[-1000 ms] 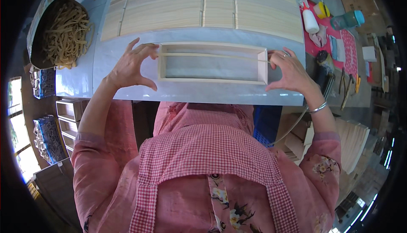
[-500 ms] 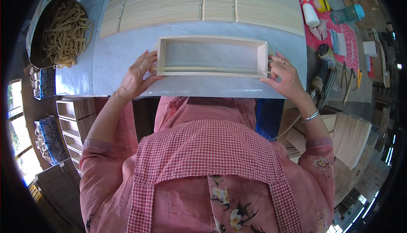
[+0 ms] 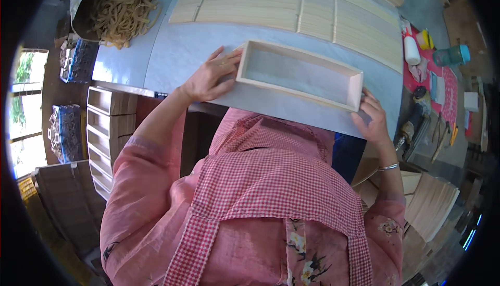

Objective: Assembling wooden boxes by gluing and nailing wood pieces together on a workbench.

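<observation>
Touching the left end of a pale wooden frame (image 3: 298, 95) near the bench's (image 3: 182, 49) front edge, the left hand (image 3: 211, 76) shows a wide grip in the head view; the right hand (image 3: 373, 116) (silvery bangle (image 3: 388, 168) at the wrist), also spread, meets the right end.

Woodworking workshop, stacked wooden frames (image 3: 117, 135), thin boards (image 3: 255, 2), hand tools (image 3: 440, 147)

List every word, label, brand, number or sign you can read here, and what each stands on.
None can be read.
White plastic bottle: any marking too small and blurred.
Yellow round tub: too small and blurred.
Blue-green translucent bottle: nothing legible.
Pale rectangular wooden frame: no lettering visible.
</observation>
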A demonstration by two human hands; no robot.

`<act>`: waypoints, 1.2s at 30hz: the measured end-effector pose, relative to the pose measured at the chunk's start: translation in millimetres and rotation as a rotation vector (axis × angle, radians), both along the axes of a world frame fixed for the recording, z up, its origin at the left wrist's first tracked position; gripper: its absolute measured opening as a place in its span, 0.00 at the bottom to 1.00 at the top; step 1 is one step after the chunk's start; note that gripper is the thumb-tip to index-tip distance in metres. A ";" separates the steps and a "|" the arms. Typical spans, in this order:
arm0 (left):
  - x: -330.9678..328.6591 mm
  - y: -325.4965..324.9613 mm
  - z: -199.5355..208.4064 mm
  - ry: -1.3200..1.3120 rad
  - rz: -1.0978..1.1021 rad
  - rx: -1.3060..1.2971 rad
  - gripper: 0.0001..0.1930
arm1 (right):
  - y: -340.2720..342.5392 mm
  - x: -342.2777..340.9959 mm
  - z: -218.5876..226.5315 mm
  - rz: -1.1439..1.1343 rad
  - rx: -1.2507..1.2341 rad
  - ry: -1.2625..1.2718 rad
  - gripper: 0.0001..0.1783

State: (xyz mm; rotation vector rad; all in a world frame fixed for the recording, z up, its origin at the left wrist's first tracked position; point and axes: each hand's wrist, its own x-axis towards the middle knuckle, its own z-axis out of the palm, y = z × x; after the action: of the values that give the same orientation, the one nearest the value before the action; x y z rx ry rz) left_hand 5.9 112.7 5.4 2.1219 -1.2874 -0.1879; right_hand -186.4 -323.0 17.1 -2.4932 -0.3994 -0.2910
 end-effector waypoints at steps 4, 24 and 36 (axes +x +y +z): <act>2.7 -9.4 -1.0 0.147 -0.001 -0.023 0.13 | -13.2 2.3 -3.0 -0.043 0.214 0.144 0.25; 2.9 -19.2 18.0 -0.120 0.052 0.002 0.08 | 9.5 23.0 3.3 -0.372 0.371 0.010 0.17; 10.2 -32.1 14.3 1.471 0.341 -0.444 0.12 | 20.9 49.0 -24.8 -0.788 0.591 0.130 0.17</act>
State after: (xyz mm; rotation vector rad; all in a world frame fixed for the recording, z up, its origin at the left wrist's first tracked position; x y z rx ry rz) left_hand 16.2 80.5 19.7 1.1793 -0.0535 -0.9668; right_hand -137.5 -302.2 -7.8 -1.9492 0.6592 -0.4658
